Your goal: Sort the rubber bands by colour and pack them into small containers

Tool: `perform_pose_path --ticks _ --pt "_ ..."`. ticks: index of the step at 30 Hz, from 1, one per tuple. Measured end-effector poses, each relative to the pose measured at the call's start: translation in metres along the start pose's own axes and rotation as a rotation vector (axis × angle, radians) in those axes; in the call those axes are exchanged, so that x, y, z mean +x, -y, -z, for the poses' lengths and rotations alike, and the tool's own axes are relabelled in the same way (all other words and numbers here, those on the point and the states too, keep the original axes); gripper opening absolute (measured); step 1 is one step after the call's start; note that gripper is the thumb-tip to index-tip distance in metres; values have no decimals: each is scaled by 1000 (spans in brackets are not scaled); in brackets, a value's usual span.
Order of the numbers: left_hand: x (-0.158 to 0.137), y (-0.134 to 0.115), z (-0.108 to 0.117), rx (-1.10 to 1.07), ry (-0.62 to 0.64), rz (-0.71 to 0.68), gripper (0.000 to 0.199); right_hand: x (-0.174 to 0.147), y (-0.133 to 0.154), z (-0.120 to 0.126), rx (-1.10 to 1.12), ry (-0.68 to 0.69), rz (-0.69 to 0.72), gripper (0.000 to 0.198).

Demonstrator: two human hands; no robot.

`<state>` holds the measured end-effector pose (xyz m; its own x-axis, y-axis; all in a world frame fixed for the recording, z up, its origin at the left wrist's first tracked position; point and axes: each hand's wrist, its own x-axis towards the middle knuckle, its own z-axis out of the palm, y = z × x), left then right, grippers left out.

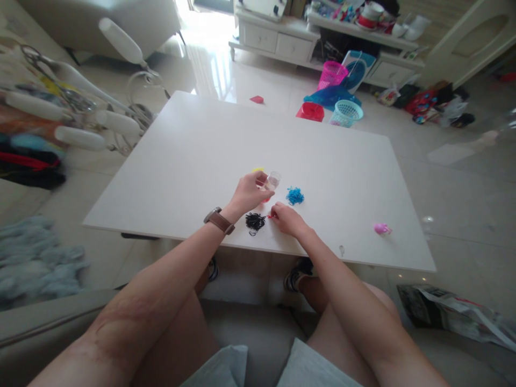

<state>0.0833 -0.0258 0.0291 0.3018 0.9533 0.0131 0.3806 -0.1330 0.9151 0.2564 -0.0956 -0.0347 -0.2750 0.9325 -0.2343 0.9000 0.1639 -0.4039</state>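
Observation:
My left hand (250,192) is closed around a small clear plastic cup (274,179), tilted over the white table (193,161). Just below and to its right, my right hand (284,217) pinches something small and red (270,216), perhaps a rubber band. Beside that hand lies a pile of black rubber bands (255,221). A pile of blue rubber bands (295,195) sits a little farther right. Behind my left hand some yellow bits (258,169) show, mostly hidden. Red bits (265,200) show under the cup, partly covered by my fingers.
Near the table's right end lies a small pink object (381,229), with a small clear piece (342,250) by the front edge. Beyond the far edge stand a light blue basket (347,112) and a red container (312,111). A white lamp (121,43) is at the left.

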Motion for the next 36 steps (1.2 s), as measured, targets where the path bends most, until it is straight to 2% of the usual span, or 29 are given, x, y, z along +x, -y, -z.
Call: perform_pose_path --ticks 3,5,11,13,21,24,26,28,31,33,36 --pt "1 3 1 32 6 -3 24 1 -2 3 -9 -14 -11 13" --pt "1 6 2 76 16 -16 25 2 -6 10 71 -95 -23 12" --pt "1 11 6 336 44 -103 28 1 -12 46 430 -617 6 8" --pt "0 11 6 400 48 -125 31 -1 -8 54 453 -706 62 8" --pt "-3 9 1 441 89 -176 34 -5 3 53 396 -639 227 8" --pt "-2 10 0 402 83 -174 33 -5 0 58 439 -687 180 6" --pt "-1 12 0 373 70 -162 33 -6 -9 65 422 -719 65 6" --pt "0 14 1 352 58 -150 33 -8 -25 70 336 -636 -102 5" --pt "1 14 3 321 52 -132 33 -14 -52 72 154 -259 -318 3" --pt "2 13 3 295 51 -123 33 -18 -64 66 62 -30 -381 3" --pt "2 10 3 189 51 -78 32 -21 -70 54 -19 121 -395 3"
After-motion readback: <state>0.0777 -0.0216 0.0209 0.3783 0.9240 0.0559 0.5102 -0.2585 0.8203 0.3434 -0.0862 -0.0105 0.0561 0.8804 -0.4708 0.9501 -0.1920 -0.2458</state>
